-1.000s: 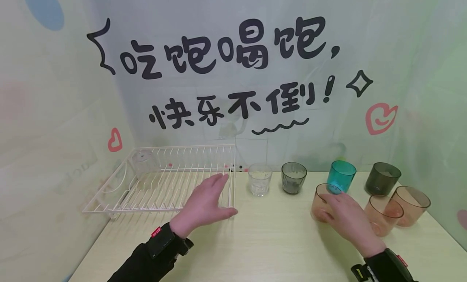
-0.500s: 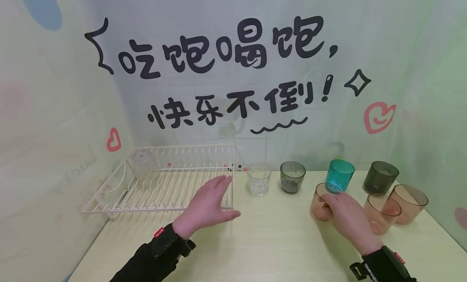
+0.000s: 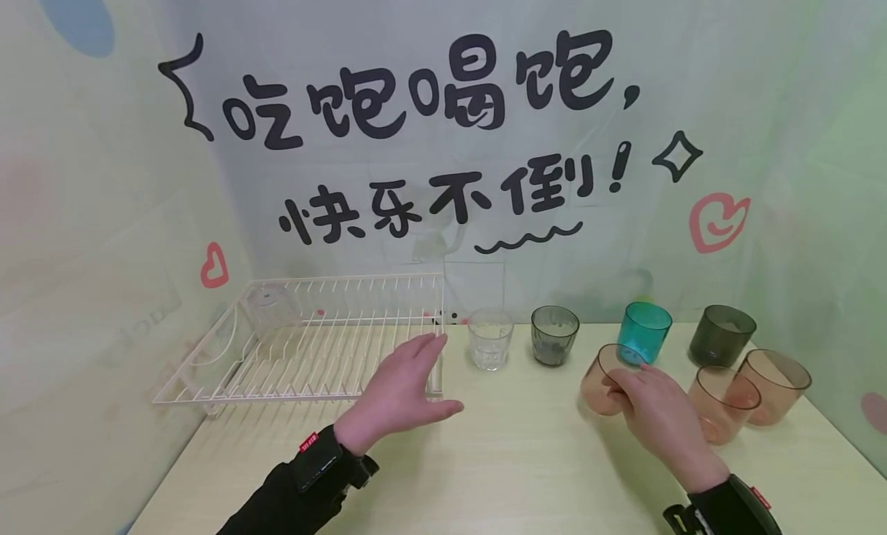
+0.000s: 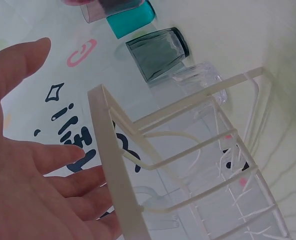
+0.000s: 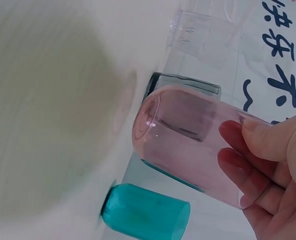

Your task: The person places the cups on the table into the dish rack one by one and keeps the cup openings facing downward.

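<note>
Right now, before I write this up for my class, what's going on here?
A person's right grip pinches a pink cup, which looks just clear of the table. The left grip, holding nothing, is beside a white dish rack with one clear glass in it. Two more pink cups stand rightward; other cups line the back.

My left wrist view crops the pink cup [image 4: 95, 11] above and the rack [image 4: 112, 150] below; my right one crops the right hand [image 5: 283, 175].
</note>
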A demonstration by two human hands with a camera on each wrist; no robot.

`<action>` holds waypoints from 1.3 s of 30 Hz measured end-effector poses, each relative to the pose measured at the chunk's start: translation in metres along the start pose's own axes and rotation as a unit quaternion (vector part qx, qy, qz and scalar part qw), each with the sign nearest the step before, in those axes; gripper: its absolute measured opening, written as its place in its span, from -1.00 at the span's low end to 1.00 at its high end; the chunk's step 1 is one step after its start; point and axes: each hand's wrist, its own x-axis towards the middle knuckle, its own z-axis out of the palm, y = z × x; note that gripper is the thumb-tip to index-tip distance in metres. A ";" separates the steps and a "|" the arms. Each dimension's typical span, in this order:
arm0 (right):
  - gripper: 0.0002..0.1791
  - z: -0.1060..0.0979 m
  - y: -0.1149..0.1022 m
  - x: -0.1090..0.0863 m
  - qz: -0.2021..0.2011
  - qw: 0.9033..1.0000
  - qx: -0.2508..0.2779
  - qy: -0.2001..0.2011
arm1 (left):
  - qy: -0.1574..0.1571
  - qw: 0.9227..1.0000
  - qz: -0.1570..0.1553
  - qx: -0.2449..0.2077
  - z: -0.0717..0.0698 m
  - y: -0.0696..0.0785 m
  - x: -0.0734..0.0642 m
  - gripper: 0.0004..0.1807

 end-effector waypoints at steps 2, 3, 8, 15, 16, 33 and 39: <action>-0.76 0.000 -0.001 0.001 0.001 1.000 0.005 0.004 | -0.002 1.000 0.001 -0.001 0.000 0.001 0.000 0.04; -0.76 0.000 -0.001 0.001 0.001 1.000 0.007 0.006 | -0.001 1.000 0.002 -0.002 0.001 0.001 0.000 0.04; -0.74 -0.002 -0.005 0.004 -0.002 1.000 0.017 0.020 | 0.009 1.000 0.008 -0.005 0.002 0.002 0.001 0.03; -0.74 -0.006 -0.014 0.011 -0.004 0.999 0.037 0.039 | 0.023 1.000 0.013 -0.003 0.004 0.004 0.002 0.02; -0.73 -0.007 -0.015 0.012 -0.003 0.998 0.040 0.042 | 0.024 1.000 0.013 -0.002 0.005 0.004 0.002 0.02; -0.75 -0.018 -0.034 0.025 0.018 0.992 0.106 0.067 | 0.034 0.999 0.016 -0.022 0.002 0.014 0.006 0.02; -0.74 -0.020 -0.037 0.029 0.020 0.990 0.120 0.065 | 0.045 0.998 0.023 -0.030 0.001 0.018 0.007 0.02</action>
